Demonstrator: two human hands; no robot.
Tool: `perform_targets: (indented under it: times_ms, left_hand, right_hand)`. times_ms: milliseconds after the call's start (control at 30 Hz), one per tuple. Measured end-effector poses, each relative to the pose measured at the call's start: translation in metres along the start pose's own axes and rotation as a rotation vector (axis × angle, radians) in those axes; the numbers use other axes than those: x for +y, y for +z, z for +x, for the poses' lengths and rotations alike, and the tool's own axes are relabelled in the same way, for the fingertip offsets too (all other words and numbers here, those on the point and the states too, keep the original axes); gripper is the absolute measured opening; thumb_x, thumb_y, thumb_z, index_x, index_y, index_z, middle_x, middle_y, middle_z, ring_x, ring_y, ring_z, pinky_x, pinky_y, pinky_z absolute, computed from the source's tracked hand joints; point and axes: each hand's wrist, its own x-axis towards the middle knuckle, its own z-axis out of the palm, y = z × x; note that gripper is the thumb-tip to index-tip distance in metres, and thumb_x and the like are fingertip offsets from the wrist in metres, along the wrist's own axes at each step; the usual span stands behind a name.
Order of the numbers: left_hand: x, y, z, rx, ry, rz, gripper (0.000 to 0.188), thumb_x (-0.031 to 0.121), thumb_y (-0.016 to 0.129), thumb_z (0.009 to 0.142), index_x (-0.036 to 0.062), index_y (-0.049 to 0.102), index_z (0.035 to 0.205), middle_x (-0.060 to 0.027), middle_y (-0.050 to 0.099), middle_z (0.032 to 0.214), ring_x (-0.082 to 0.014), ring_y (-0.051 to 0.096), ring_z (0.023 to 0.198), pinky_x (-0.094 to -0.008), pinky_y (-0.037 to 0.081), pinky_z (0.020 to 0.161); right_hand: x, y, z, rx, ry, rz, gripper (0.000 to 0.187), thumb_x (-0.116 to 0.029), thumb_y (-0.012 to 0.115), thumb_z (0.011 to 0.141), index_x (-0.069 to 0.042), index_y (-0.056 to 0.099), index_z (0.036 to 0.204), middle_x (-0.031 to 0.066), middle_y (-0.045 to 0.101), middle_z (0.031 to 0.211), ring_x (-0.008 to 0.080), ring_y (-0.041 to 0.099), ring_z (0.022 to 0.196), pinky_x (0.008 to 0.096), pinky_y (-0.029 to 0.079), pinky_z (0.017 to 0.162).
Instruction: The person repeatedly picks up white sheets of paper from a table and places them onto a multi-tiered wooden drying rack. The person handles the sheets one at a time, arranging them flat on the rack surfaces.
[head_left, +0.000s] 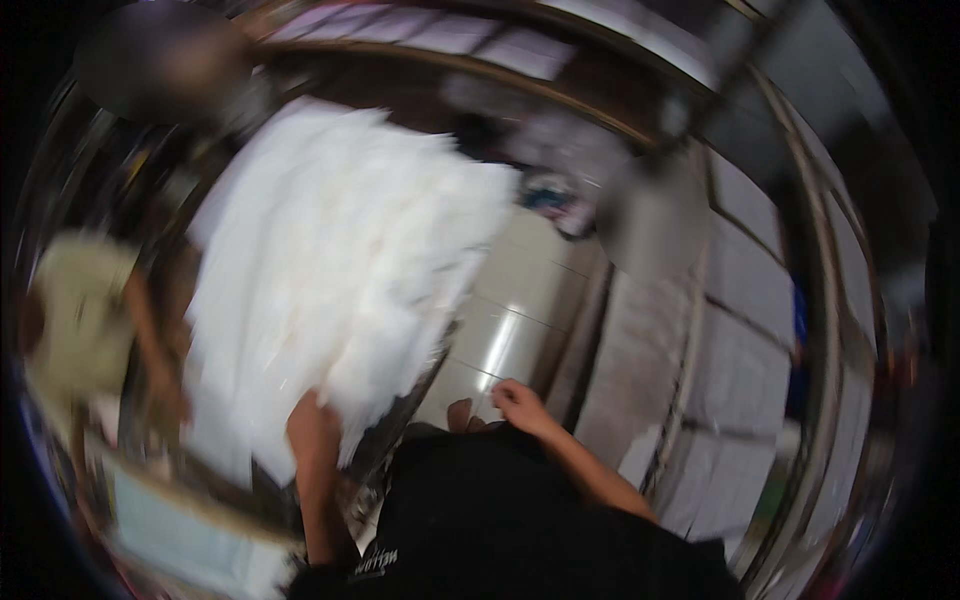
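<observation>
A broad, layered spread of white sheet material (350, 250) covers the table to my left; blur hides whether it is cloth or paper. At its near edge is my left hand (314, 425), touching or just over the white layers. Motion smears its fingers, so I cannot tell if they grip a sheet. My right hand (518, 402) hangs over the tiled floor in front of my body, away from the white spread. Its fingers are curled in, and nothing shows in them.
A person in a yellowish top (85, 310) stands at the left, an arm beside the white spread. Along the right run flat stacks of white sheets (735, 375) next to a long greyish surface (640, 350). A glossy tiled floor (510, 290) lies between. A pale blue panel (180, 525) sits lower left.
</observation>
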Motion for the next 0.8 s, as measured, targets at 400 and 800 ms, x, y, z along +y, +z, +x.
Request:
perform_targets:
  times_ms: [400, 800]
  left_hand:
    - [0.155, -0.022, -0.001, -0.087, 0.758, -0.344, 0.028, -0.001, 0.056, 0.088, -0.0067, 0.06, 0.115, -0.0186, 0.061, 0.082, -0.0327, 0.058, 0.067, -0.0377, 0.048, 0.063]
    - [0.231, 0.047, -0.03, -0.634, 1.348, -0.374, 0.028, 0.011, 0.069, 0.085, -0.0016, 0.062, 0.109, -0.0143, 0.058, 0.076, -0.0317, 0.059, 0.067, -0.0428, 0.046, 0.061]
  right_hand:
    - [-0.206, -0.025, -0.058, 0.034, -0.52, 0.053, 0.049, -0.028, 0.058, 0.098, -0.007, 0.044, 0.139, 0.011, 0.06, 0.092, 0.0214, 0.061, 0.081, 0.0348, 0.051, 0.072]
    - [-0.13, -0.08, -0.125, 0.529, -0.106, -0.076, 0.019, -0.012, 0.053, 0.087, -0.005, 0.065, 0.101, 0.0196, 0.067, 0.084, 0.0361, 0.065, 0.078, 0.0447, 0.049, 0.072]
